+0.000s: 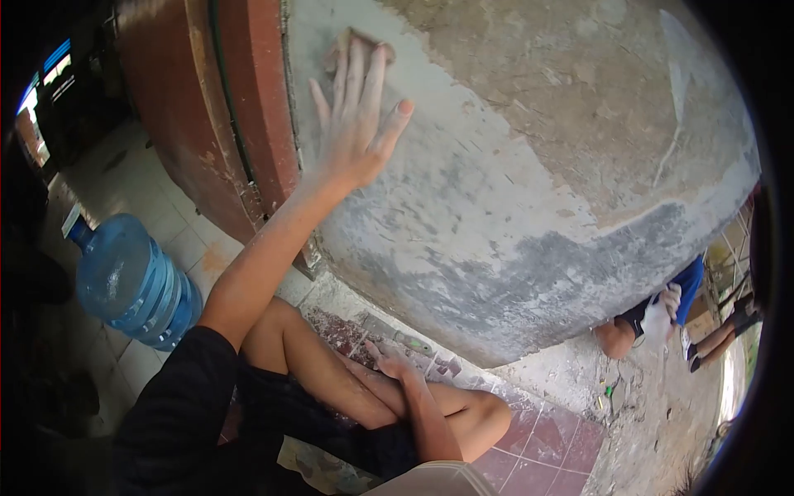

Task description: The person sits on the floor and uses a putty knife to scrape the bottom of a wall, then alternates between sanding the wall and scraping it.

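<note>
My left hand [354, 132], dusted with white powder, reaches up to the wall [463, 165] with fingers stretched out. Under its fingertips a brownish piece of sandpaper [387, 54] is pressed flat against the pale plaster, near the red door frame [248, 74]. My right hand [392, 362] is low by my crossed legs [331, 364], fingers partly stretched and nothing visible in them. Just beyond it on the dusty floor lies a putty knife [412, 342] with a greenish handle.
A large blue water bottle [132, 273] stands on the tiles at left. Red tiles [554, 438] with white dust lie at lower right. Past the wall's edge, another person's dusty hand [672, 298] and blue clothing [690, 285] show; another person's legs [719, 339] are farther right.
</note>
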Demonstrator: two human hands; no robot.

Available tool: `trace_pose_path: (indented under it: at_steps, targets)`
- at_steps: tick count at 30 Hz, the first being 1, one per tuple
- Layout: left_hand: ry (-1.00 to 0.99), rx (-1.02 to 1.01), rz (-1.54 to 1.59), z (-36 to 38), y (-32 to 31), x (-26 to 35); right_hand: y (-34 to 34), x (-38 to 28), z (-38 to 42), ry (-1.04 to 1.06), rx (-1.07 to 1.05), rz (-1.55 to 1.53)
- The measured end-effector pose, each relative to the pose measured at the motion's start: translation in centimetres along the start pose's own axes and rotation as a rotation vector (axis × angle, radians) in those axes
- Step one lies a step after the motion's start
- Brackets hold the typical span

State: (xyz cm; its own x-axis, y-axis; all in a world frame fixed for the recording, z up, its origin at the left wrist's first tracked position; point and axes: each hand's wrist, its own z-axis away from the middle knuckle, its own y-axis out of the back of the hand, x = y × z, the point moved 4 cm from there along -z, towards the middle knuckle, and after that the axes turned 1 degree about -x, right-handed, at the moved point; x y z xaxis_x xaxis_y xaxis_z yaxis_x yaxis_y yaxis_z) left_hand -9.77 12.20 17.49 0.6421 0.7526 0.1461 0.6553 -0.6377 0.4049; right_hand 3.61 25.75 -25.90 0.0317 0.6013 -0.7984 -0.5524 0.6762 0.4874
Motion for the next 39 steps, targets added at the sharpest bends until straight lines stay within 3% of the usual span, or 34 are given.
trace_pose_path:
  at_steps: [2,5,7,9,12,15,18,20,21,23,24,26,28,30,32,33,36,39]
  targets:
    - [0.027,-0.045,-0.111,4.7,-2.3,-0.8,-0.2,1.0,0.1,0.026,0.073,-0.006]
    - [0.103,-0.205,-0.007,15.3,-6.1,-0.4,0.0,1.3,0.3,0.129,0.165,0.074]
    - [0.115,-0.239,-0.001,20.9,-7.0,-0.8,0.0,0.2,0.7,0.166,0.064,0.073]
    - [0.151,-0.535,-0.183,23.9,-8.3,-2.1,0.2,-0.8,0.9,0.205,0.075,0.104]
    - [0.164,-0.359,-0.050,18.4,-5.4,-2.1,1.0,-2.5,2.7,0.249,0.090,0.086]
    - [0.094,-0.181,-0.105,7.7,-1.8,-2.3,3.3,-6.9,4.4,0.334,0.141,-0.044]
    - [0.037,-0.067,-0.107,-0.3,1.9,-1.5,9.4,-18.1,12.7,0.550,0.363,-0.228]
    - [-0.025,-0.050,-0.057,0.1,0.5,-0.4,12.3,-23.6,19.2,0.897,0.357,-0.464]
    - [-0.018,-0.036,-0.043,1.8,-0.4,-0.6,13.0,-24.7,20.7,0.875,0.405,-0.479]
    - [-0.001,-0.038,-0.010,6.6,-2.8,-1.2,13.3,-26.9,24.3,1.372,0.205,-0.621]
    - [0.011,-0.046,-0.004,10.0,-4.2,-1.7,13.0,-26.9,25.0,1.371,0.249,-0.607]
    - [0.086,-0.141,0.008,17.0,-6.5,-2.5,12.1,-27.4,25.7,1.489,0.058,-0.712]
    - [0.158,-0.305,-0.018,21.9,-6.9,-3.1,11.3,-27.3,25.9,1.537,0.046,-0.723]
    - [0.189,-0.339,-0.018,23.2,-6.7,-4.0,10.7,-27.5,26.7,1.605,0.145,-0.742]
    - [0.217,-0.368,-0.010,22.8,-6.9,-4.6,11.1,-28.1,26.9,1.591,0.119,-0.747]
    - [0.204,-0.274,-0.004,20.9,-6.4,-4.2,11.2,-28.3,26.8,1.592,0.112,-0.716]
    - [0.023,-0.063,-0.067,11.7,-3.8,-3.5,12.1,-29.4,27.0,1.623,0.114,-0.665]
    - [0.054,-0.029,-0.028,3.7,-0.7,-0.8,13.4,-30.6,27.5,1.643,0.130,-0.616]
